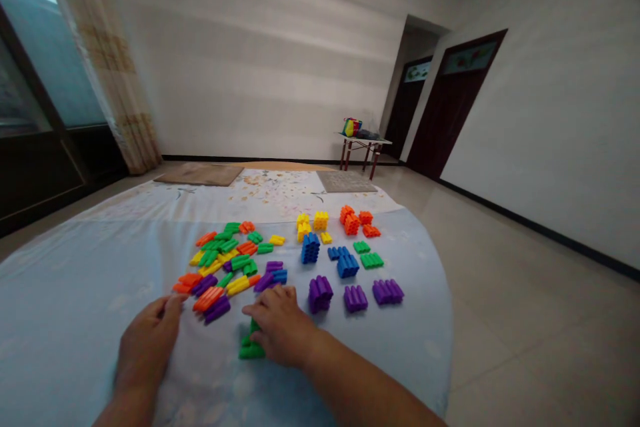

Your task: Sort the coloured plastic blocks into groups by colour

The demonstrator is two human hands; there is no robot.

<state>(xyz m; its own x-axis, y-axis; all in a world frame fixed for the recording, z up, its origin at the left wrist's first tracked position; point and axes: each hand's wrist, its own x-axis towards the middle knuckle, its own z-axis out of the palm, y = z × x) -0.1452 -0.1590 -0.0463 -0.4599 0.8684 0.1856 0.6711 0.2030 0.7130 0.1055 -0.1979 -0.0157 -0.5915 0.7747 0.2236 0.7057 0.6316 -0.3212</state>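
Head view: left hand [147, 350] open and empty on pale blue cloth [400, 340]; right hand [283, 327] spread over a green toy block [251, 347], grip unclear. Mixed-colour blocks [225, 267] lie unsorted just beyond; colour-sorted groups [347, 265] stand further right.

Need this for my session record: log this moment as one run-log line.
left grip: open, over blue cloth | right grip: open, on green ribbed block | nearby: purple ribbed blocks, mixed blocks

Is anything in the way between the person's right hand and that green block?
Nothing visible: the right hand appears to touch the green ribbed plastic block directly, with no other piece between them.
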